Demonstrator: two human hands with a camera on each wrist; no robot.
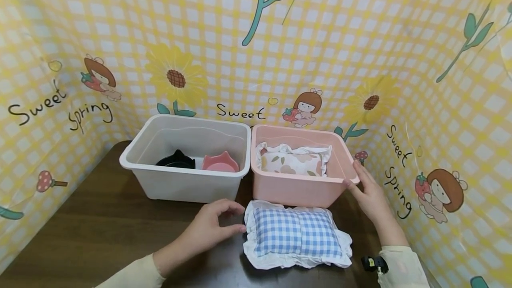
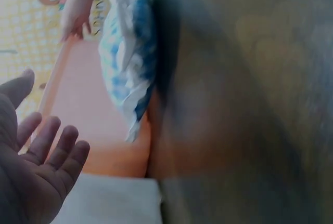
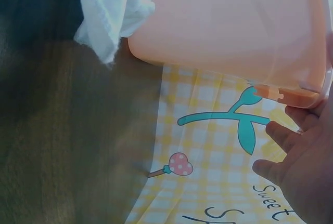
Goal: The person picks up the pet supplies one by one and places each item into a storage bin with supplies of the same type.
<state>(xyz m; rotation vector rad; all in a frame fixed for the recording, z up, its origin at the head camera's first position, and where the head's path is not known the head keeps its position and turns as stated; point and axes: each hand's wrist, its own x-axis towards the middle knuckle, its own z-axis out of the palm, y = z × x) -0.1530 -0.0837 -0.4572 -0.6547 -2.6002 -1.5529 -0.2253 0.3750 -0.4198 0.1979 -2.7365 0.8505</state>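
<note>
In the head view my left hand (image 1: 212, 225) is beside the left end of a small blue-and-white checked pillow (image 1: 298, 232) with a white ruffled edge. Its fingers are loosely bent, and the left wrist view shows an empty palm. The pillow lies on the table in front of a pink plastic bin (image 1: 296, 190). My right hand (image 1: 370, 190) holds the bin's front right corner, thumb at the front rim and fingers along the right side. Inside the bin, a white floral pillow (image 1: 294, 163) with ruffles leans towards the back.
Left of the pink bin stands a white plastic bin (image 1: 188, 186), the two side by side. It contains a black cat-eared dish (image 1: 176, 160) and a pink cat-eared dish (image 1: 221, 162). Yellow checked cloth (image 1: 224, 70) surrounds the dark wooden table (image 1: 104, 217) at the back and sides.
</note>
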